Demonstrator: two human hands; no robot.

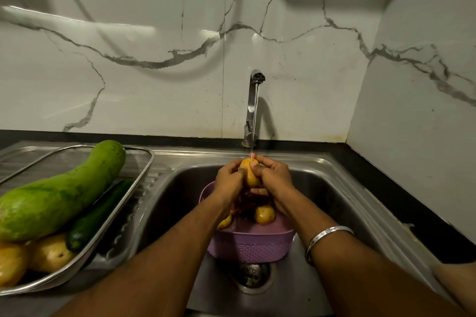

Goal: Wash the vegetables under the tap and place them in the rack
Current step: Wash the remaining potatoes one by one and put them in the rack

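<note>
Your left hand (230, 175) and right hand (273, 177) both grip one potato (249, 172) under the tap (253, 108), water hitting its top. It's above the purple basket (253, 243) in the sink (342, 203); the rack (108, 224) sits at nine o'clock, already holding a gourd (61, 193).

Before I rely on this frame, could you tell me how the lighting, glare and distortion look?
Head view: dim, warm light; a bright streak of glare on the marble wall; a large soft shadow at top centre; wide-angle bending curves the counter edge and the rack; both hands, left hand and right hand, and the potato under the tap are reasonably sharp.
</note>
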